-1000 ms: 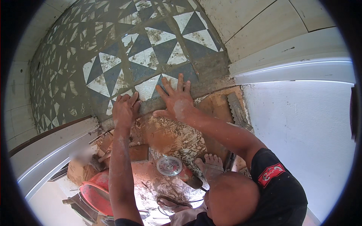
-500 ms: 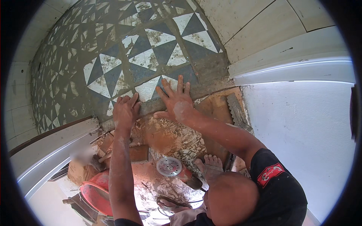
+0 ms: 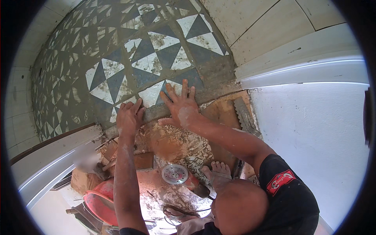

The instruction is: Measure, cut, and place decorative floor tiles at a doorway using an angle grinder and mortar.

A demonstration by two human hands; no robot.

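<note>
Both arms reach out to the patterned floor tiles at the near edge of the tiled floor. My right hand [image 3: 181,105] lies flat with fingers spread on a dark blue and white tile [image 3: 152,96], its thumb toward the mortar edge. To its left, my left hand [image 3: 129,116] is closed, fingers bent and pressed together at the tile's left side. What those fingers hold, if anything, is hidden. A grey mortar strip [image 3: 158,111] runs between the hands along the tile's near edge.
An angle grinder [image 3: 194,185] with a metal disc lies by my feet. A notched trowel [image 3: 245,115] rests near the right wall. A red bucket [image 3: 94,203] stands lower left, beside a brown cardboard box [image 3: 83,180]. White door frames [image 3: 301,72] flank both sides.
Both hands keep nearly the same places and poses. The whole view has shifted very slightly.
</note>
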